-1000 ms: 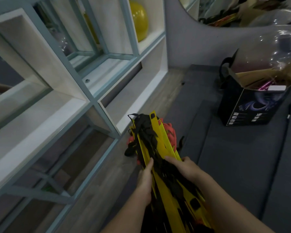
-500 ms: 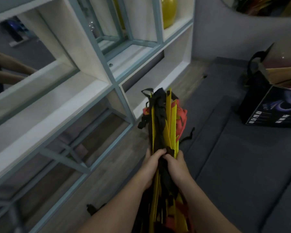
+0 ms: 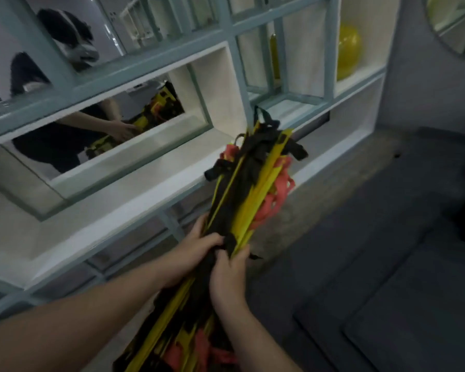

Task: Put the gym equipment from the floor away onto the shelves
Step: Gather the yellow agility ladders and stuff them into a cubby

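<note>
A folded agility ladder bundle (image 3: pixel 255 183), yellow slats with black straps and orange bands, is held up in front of the shelf unit. My left hand (image 3: pixel 199 248) grips its left side around the black straps. My right hand (image 3: pixel 230 275) grips it from the right, just below the left hand. The bundle's far end sits level with the white shelf board (image 3: pixel 134 200), over its right end. The bundle's lower end runs out of view at the bottom.
The shelf unit has a blue-grey frame (image 3: pixel 234 57) and white compartments. A mirror panel (image 3: pixel 97 124) behind the shelf reflects a person and the bundle. A yellow ball (image 3: pixel 348 53) stands in a right compartment. Dark grey mats (image 3: pixel 387 277) cover the floor at right.
The bundle has been raised from near the floor up to shelf height, and the view has swung toward the shelves. Both hands keep their grip on it.
</note>
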{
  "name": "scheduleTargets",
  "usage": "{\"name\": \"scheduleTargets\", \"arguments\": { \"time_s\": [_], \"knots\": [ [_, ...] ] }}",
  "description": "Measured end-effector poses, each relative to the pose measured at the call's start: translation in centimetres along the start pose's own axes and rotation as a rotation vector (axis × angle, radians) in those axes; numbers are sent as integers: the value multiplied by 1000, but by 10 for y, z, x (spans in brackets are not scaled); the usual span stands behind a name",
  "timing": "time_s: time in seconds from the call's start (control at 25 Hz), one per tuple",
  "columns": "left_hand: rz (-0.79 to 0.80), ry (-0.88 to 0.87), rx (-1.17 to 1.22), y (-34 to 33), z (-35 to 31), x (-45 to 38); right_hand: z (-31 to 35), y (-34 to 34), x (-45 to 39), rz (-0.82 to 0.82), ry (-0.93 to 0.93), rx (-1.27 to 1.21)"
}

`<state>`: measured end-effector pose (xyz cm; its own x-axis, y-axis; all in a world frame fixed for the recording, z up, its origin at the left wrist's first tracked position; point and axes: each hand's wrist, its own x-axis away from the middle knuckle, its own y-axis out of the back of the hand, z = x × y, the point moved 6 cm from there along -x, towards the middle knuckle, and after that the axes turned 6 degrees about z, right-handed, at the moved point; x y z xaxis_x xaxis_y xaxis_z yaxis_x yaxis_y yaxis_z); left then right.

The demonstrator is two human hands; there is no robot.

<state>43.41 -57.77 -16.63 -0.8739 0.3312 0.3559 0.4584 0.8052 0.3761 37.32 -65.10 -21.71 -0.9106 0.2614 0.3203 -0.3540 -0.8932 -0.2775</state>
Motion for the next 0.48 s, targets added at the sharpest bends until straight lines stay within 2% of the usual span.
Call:
{"name": "scheduleTargets", "arguments": {
  "time_s": [0.12, 0.28, 0.48],
  "knots": [
    [-17, -3, -73, 58, -11, 23, 21, -58, 11, 140, -4, 3],
    [-4, -6, -289, 131, -32, 27, 33, -127, 16, 251, -67, -71],
    [-9, 29, -495, 198, -64, 17, 55, -191, -5, 276, -118, -87]
  ]
}}
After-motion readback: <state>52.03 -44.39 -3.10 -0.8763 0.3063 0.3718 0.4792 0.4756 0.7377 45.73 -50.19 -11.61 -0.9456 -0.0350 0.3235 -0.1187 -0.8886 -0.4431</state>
